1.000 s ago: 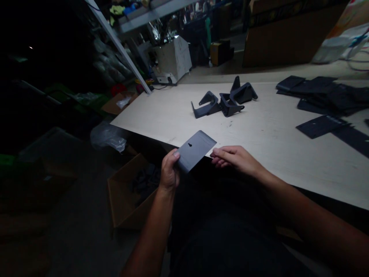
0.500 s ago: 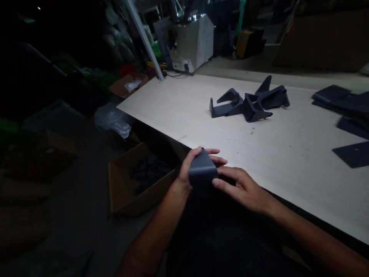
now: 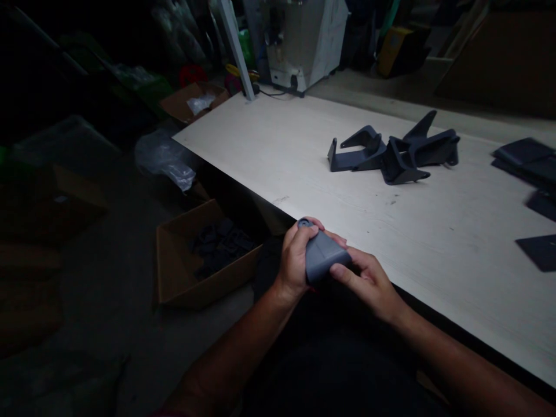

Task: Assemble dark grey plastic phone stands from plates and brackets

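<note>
A dark grey plastic bracket (image 3: 325,255) with a rounded bend and a hole near its narrow tip is held between both hands, just off the table's front edge. My left hand (image 3: 297,255) wraps round its left side, thumb lying near the hole. On the lower right corner, my right hand (image 3: 369,278) grips with the thumb on top and the fingers behind, partly hidden. Several similar grey brackets (image 3: 395,155) with pointed arms lie in a cluster farther back on the table (image 3: 278,139).
Flat dark panels (image 3: 527,153) lie at the table's right. Below its left edge stands a cardboard box (image 3: 174,278) of dark parts, with a clear plastic bag (image 3: 163,159) behind it. A metal post (image 3: 237,49) and a pale machine (image 3: 304,46) stand at the back.
Both hands have turned the bracket, so its broad face and the hole at its tip now show. The left thumb has come over onto that face. The view has shifted slightly.
</note>
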The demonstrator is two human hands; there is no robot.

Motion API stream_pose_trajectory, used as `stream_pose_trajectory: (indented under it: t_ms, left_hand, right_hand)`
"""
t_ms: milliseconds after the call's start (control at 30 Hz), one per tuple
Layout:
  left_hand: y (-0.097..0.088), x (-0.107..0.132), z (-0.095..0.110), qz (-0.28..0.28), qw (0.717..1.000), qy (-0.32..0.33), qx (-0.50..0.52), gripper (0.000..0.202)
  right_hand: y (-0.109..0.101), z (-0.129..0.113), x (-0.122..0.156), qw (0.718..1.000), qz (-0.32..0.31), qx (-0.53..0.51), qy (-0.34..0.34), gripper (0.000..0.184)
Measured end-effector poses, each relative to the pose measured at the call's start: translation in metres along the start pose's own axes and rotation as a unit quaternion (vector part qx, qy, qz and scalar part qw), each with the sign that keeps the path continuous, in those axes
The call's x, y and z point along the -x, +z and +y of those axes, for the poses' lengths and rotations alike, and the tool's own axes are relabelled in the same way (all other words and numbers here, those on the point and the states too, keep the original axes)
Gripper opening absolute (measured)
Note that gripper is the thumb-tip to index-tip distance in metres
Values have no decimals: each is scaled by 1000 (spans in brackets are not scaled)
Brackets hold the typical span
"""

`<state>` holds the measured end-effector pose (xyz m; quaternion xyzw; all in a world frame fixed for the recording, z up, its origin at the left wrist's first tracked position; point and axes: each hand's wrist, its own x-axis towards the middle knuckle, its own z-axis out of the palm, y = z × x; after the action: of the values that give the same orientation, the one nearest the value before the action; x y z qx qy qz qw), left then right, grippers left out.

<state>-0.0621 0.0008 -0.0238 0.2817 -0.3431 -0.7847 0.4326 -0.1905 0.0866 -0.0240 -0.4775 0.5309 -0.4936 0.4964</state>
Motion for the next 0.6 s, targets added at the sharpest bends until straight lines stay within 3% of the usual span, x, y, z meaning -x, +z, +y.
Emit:
stream_pose_trajectory:
  t_ms: [133,233,367,467,533,600]
  left_hand:
    - [-20,-2,-1,10,999,-15,-30,23]
    - [-46,7,-8,41,995,-61,-61,34]
    - [-94,19,-13,129,975,-170,57,32]
    - [-144,21,1,244,950,-122,153,26]
    - [-188,22,15,322,927,-53,185,25]
    - [-235,30,24,411,887,14,212,24]
  right_hand:
    - [-2,3,-4,994,-54,-50,84,39]
    - [1,4,-5,985,-91,-68,132,39]
    - [3,8,-14,988,-93,38,121,41]
    - [-1,8,-22,983,-36,159,88,48]
    - [-9,8,-25,978,-16,191,83,50]
    - [-21,10,-26,977,-7,197,83,48]
